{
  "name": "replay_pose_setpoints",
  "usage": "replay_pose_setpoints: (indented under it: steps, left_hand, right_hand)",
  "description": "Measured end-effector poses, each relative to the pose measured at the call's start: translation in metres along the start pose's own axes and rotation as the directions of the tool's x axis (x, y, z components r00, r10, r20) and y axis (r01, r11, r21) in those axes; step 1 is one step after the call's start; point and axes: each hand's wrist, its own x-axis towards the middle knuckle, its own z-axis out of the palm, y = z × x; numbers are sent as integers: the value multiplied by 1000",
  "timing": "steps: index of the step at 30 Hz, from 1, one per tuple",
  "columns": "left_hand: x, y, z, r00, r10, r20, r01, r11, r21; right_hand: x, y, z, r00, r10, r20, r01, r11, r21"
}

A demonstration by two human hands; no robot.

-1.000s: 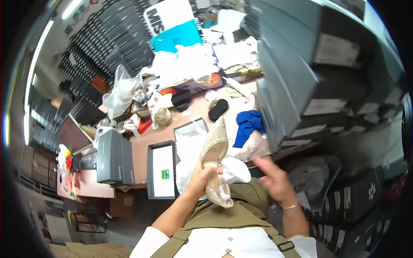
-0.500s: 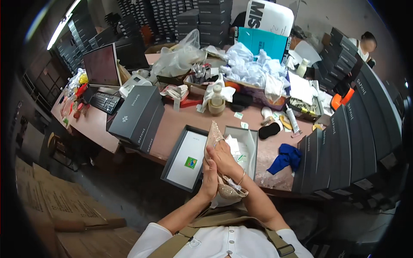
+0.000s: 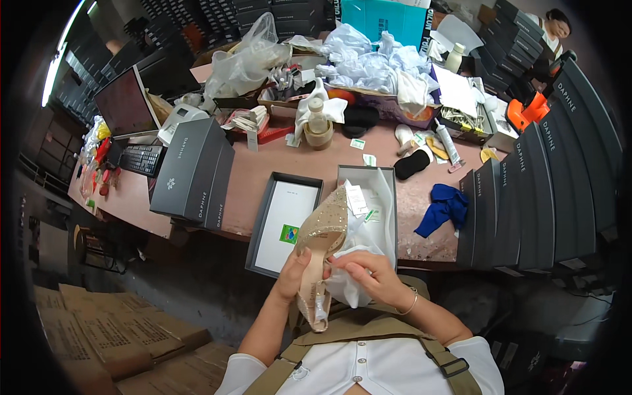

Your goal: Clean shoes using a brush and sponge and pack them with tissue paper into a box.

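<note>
A glittery gold pointed shoe (image 3: 327, 217) is held with its beige insole facing up, toe pointing away and heel end near my waist. My left hand (image 3: 293, 275) wraps round its middle from the left. At the shoe's right side my right hand (image 3: 372, 276) has thumb and forefinger pinched together; what lies between them is too small to make out. Clear plastic sits inside the heel. Beneath and beyond is an open grey shoebox (image 3: 347, 174) with white tissue paper (image 3: 378, 201) and a white tag (image 3: 356, 200). Its white-lined lid (image 3: 283, 205) lies to the left.
Closed shoeboxes (image 3: 191, 174) stand at left by a keyboard (image 3: 141, 159) and monitor (image 3: 122, 105). More shoeboxes (image 3: 526, 197) line the right edge near a blue cloth (image 3: 442, 209). Crumpled white paper (image 3: 378, 66), a bottle (image 3: 317, 118) and a tube (image 3: 449, 145) are farther back.
The shoe has turned from side-on to insole-up and come into fuller view. My right hand has moved off its upper part to pinch at its right side; my left hand still holds it.
</note>
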Motion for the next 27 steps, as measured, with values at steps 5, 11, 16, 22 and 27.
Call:
replay_pose_setpoints:
  steps: [5,11,16,22,27]
  left_hand:
    - [2,-11,7,979,-106,-172,60,966,-253]
    - [18,-14,62,977,-29,-209,-25,968,-251]
    - [22,-53,62,969,33,-245,-78,981,-176]
    - [12,-62,54,921,264,-287,-182,942,283]
    - [-4,-47,73,915,179,-361,-181,983,28]
  right_hand:
    - [2,-27,-17,965,-164,-207,73,919,-387]
    - [39,17,6,992,-12,-125,-65,804,-591]
    - [69,37,9,962,64,-266,-178,884,-432]
    - [82,38,25,958,74,-277,-176,914,-366]
    - [70,25,17,987,31,-158,-115,822,-557]
